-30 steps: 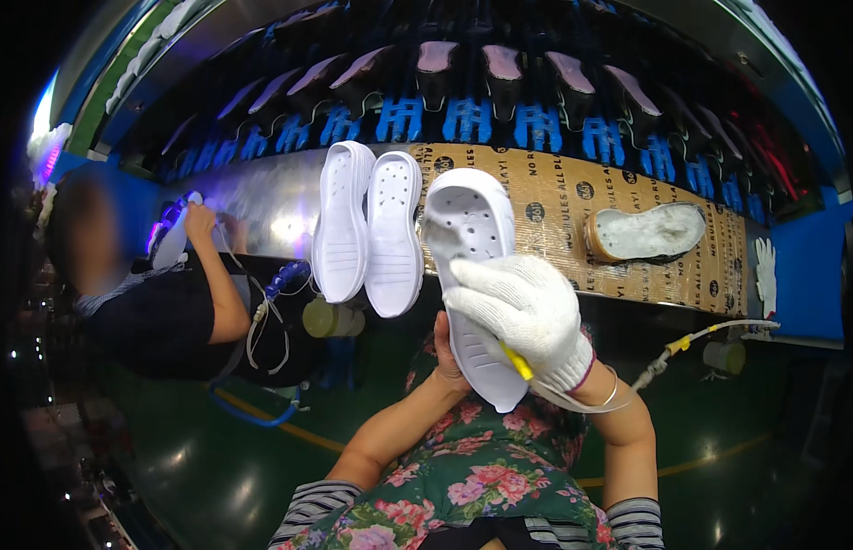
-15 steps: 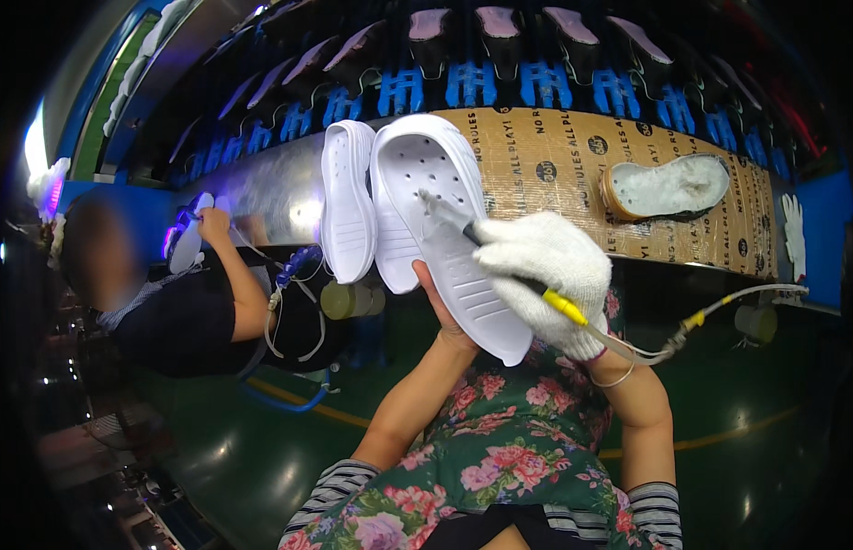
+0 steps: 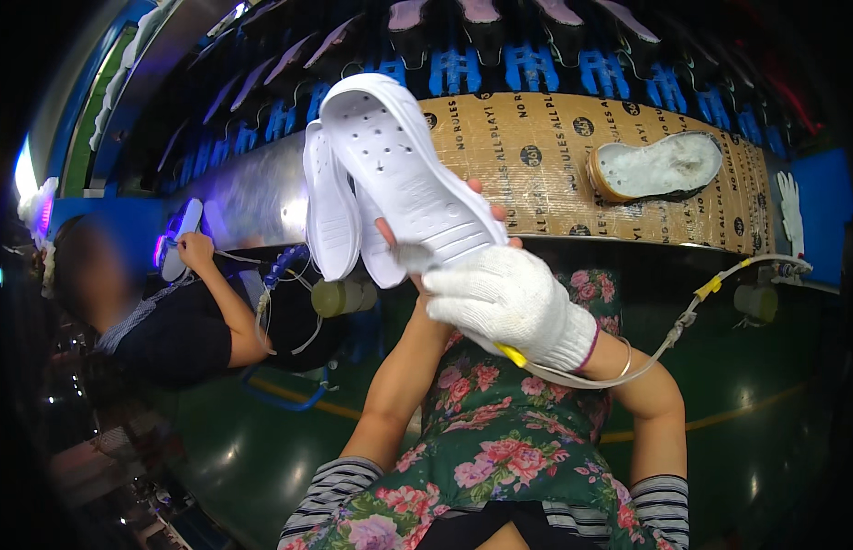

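Note:
A white shoe sole is in my bare left hand, which supports it from below with fingers showing at both edges. The sole slants away from me, its hollow side with small holes facing up. My right hand, in a white knit glove, is closed around a brush whose handle is mostly hidden. The brush's grey bristles are blurred, over the near end of the sole. A clear tube with yellow fittings trails from the glove. Two more white soles stand just left of the held one.
Cardboard covers part of the metal bench. A tan-edged sole piece lies on it; a white glove hangs at right. Blue clamps line the back. At left, a co-worker's hand grips a sole.
The held sole has shifted up and left. My right hand and brush have moved from the holed far part toward the sole's near end. The tube has swung along.

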The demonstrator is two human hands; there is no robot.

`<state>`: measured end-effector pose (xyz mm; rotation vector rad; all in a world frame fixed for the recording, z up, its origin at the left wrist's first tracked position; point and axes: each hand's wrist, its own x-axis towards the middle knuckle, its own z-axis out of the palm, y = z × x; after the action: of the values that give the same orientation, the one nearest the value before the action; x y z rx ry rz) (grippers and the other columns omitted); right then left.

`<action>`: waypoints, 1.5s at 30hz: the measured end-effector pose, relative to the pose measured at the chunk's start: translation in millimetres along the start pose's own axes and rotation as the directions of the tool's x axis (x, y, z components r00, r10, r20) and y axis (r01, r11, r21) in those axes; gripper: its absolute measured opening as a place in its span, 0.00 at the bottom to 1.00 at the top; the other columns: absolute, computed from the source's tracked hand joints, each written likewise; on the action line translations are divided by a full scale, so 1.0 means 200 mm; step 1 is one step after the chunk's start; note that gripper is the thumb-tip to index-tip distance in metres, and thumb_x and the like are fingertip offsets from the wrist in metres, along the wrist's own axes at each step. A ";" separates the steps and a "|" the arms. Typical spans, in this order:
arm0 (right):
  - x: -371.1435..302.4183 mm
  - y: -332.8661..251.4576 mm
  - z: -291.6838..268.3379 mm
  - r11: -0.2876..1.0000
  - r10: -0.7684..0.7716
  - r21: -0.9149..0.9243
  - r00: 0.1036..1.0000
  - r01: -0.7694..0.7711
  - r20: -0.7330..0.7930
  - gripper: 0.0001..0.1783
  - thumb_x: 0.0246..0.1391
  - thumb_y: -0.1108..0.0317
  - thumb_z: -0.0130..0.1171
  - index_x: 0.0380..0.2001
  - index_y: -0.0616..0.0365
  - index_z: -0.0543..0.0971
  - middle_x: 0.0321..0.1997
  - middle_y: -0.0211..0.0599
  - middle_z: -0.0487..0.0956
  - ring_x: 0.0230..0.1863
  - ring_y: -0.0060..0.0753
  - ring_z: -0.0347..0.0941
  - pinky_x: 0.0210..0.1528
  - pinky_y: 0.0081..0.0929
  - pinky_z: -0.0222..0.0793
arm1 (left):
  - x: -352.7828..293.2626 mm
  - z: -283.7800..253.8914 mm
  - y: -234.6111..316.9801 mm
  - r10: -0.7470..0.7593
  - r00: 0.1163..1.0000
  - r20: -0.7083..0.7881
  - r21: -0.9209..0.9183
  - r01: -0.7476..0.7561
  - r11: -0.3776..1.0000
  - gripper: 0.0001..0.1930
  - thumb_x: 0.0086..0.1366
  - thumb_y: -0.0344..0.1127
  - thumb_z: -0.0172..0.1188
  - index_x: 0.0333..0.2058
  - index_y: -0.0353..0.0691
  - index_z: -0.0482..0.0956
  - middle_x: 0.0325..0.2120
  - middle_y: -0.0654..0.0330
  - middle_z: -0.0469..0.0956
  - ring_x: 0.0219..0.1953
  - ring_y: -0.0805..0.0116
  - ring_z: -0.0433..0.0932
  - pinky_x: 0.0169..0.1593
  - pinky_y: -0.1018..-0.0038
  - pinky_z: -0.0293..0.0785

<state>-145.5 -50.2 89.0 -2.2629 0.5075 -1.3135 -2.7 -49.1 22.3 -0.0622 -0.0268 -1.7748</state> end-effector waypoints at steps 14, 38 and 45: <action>0.00 0.06 -0.11 0.982 0.074 0.175 0.997 -0.074 0.010 0.19 0.40 0.74 0.76 0.40 0.51 0.88 0.46 0.38 0.89 0.44 0.45 0.86 0.46 0.37 0.81 | 0.10 -0.03 0.15 -0.142 0.970 0.198 0.136 0.116 0.984 0.62 0.56 0.78 0.68 0.74 0.39 0.53 0.62 0.39 0.64 0.58 0.35 0.73 0.56 0.39 0.82; -0.14 -0.05 -0.06 0.996 -0.051 -0.064 0.992 0.059 0.119 0.16 0.46 0.73 0.69 0.42 0.55 0.87 0.48 0.43 0.87 0.42 0.43 0.85 0.41 0.39 0.82 | 0.30 0.09 0.29 -0.592 0.798 0.111 0.429 0.499 0.753 0.55 0.60 0.76 0.57 0.71 0.32 0.64 0.53 0.32 0.75 0.42 0.41 0.83 0.39 0.58 0.84; -0.11 -0.04 -0.12 0.990 0.090 0.106 0.994 -0.097 0.067 0.23 0.41 0.77 0.73 0.44 0.51 0.87 0.48 0.41 0.88 0.41 0.45 0.85 0.43 0.39 0.81 | 0.31 0.09 0.28 -0.586 0.797 0.148 0.507 0.448 0.737 0.54 0.60 0.72 0.60 0.72 0.33 0.62 0.53 0.33 0.76 0.40 0.40 0.85 0.37 0.57 0.85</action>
<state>-176.8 -37.5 88.0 -2.1562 0.5011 -1.1916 39.7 -121.1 42.2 0.0162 -0.7493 -2.2702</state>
